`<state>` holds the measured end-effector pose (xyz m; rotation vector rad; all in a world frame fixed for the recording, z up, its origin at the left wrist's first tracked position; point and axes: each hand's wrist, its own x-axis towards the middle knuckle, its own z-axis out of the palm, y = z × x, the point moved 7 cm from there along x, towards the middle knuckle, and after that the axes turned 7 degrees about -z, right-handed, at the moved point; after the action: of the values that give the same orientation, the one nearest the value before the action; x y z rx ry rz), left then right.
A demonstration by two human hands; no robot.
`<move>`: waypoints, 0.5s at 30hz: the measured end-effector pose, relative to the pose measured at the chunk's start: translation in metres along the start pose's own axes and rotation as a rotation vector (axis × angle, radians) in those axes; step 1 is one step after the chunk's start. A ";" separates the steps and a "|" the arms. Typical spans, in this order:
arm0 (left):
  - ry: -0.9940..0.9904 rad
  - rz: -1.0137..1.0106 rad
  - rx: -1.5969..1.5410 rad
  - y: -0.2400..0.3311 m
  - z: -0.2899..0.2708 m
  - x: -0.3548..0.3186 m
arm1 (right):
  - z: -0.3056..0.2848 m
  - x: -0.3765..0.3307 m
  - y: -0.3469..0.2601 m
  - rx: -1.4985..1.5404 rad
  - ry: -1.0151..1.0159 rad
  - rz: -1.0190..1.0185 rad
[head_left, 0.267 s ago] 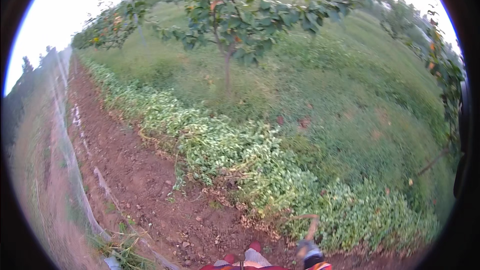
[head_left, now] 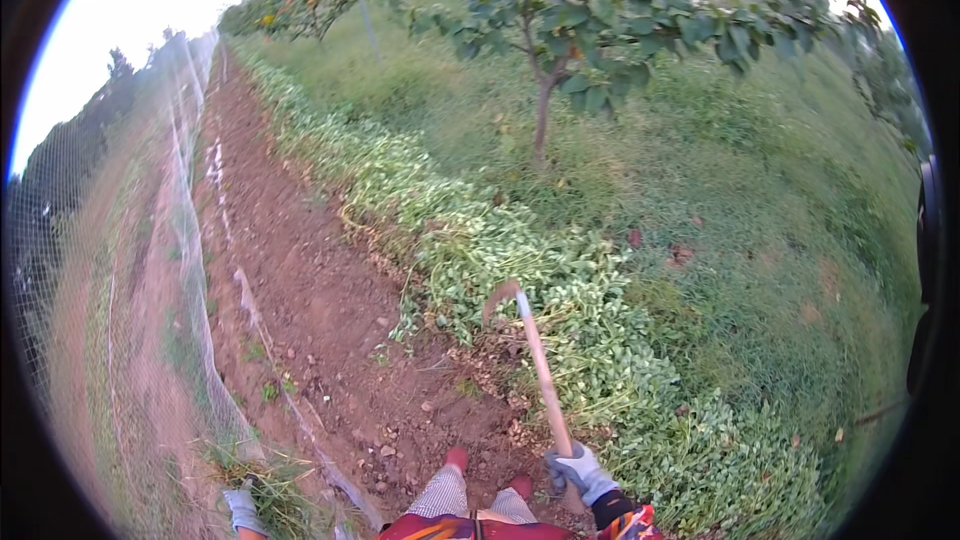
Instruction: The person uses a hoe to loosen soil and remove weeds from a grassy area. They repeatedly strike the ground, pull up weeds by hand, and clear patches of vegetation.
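I have the right gloved hand (head_left: 583, 473) on a hook-bladed hand tool (head_left: 544, 380), fingers wrapped around its wooden handle near the butt. The curved blade lies in front of the leafy row's (head_left: 620, 365) left edge, beside the bare soil (head_left: 330, 340); I cannot tell whether it touches. Near the netting (head_left: 200, 310), my left gloved hand (head_left: 240, 508) clutches a grassy bunch (head_left: 275, 492), its fingers partly hidden.

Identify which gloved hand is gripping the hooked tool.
The right hand, closed around the hooked tool low on its wooden handle. The left hand, at the picture's lower left, is away from the tool, by a grassy clump.
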<state>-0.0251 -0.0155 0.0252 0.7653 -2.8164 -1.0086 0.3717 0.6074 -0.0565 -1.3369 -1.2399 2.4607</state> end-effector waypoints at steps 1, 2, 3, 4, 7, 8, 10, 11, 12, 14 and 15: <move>0.035 -0.002 -0.032 -0.021 -0.012 0.013 | 0.003 0.005 -0.019 -0.007 -0.029 -0.096; 0.065 0.002 -0.063 -0.039 -0.022 0.027 | -0.005 0.018 -0.017 -0.074 -0.066 -0.123; 0.068 0.001 -0.098 -0.051 -0.014 0.037 | -0.017 0.029 -0.019 -0.153 -0.079 -0.155; 0.062 -0.026 -0.085 -0.060 -0.006 0.043 | -0.013 0.026 -0.034 -0.150 -0.099 -0.122; -0.035 -0.087 -0.028 -0.029 0.057 0.047 | 0.012 0.049 -0.090 -0.148 -0.068 -0.198; -0.108 -0.104 -0.025 -0.005 0.091 0.048 | 0.009 0.076 -0.094 -0.449 0.029 -0.367; -0.217 -0.166 -0.010 0.031 0.143 0.039 | 0.041 0.116 -0.134 -1.051 0.195 -0.395; -0.272 -0.179 0.002 0.045 0.165 0.035 | 0.061 0.119 -0.161 -1.143 0.149 -0.396; -0.354 -0.175 0.019 0.063 0.197 0.031 | 0.051 0.120 -0.162 -1.142 0.244 -0.365; -0.499 -0.146 0.059 0.098 0.246 0.041 | 0.036 0.112 -0.181 -1.250 0.293 -0.208; -0.571 -0.101 0.077 0.123 0.271 0.042 | 0.011 0.101 -0.178 -1.232 0.327 -0.171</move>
<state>-0.1724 0.2040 -0.1178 0.7259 -3.3354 -1.3215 0.2497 0.7622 0.0009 -1.5438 -2.7198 1.1383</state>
